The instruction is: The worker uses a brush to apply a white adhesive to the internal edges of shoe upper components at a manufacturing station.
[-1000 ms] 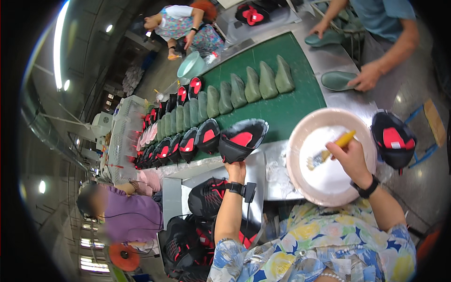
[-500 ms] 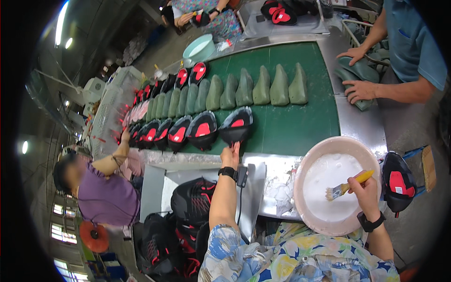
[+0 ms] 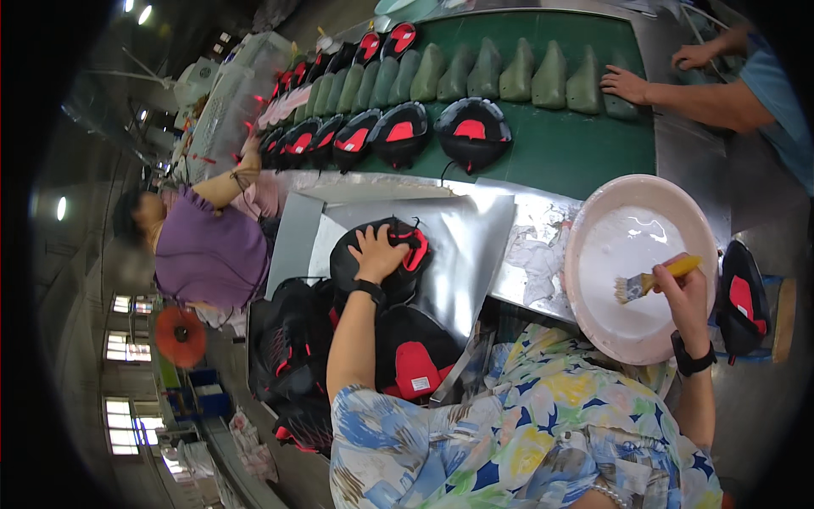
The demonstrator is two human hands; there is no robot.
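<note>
My left hand [image 3: 377,253] rests with spread fingers on top of a black shoe upper [image 3: 349,265] in the metal bin in front of me. Several more black uppers with red parts are heaped there, one showing its red inside [image 3: 415,366]. My right hand [image 3: 685,297] is closed round the yellow handle of a paintbrush [image 3: 632,288]. Its bristles hang over a pale pink basin [image 3: 585,246] of white liquid [image 3: 627,254]. Across the green belt [image 3: 560,148], a row of black uppers [image 3: 471,140] lies nearest me, with their open sides showing red.
Green shoe lasts [image 3: 513,76] stand in a row beyond the uppers. At the far right a co-worker's hand [image 3: 626,85] touches the end last. Another person in purple [image 3: 208,246] reaches to the belt at left. One more upper [image 3: 743,297] lies right of the basin.
My left hand has let go of the nearest-row upper on the belt and come back onto an upper in the bin. The co-worker has set a last at the row's end. My view has shifted.
</note>
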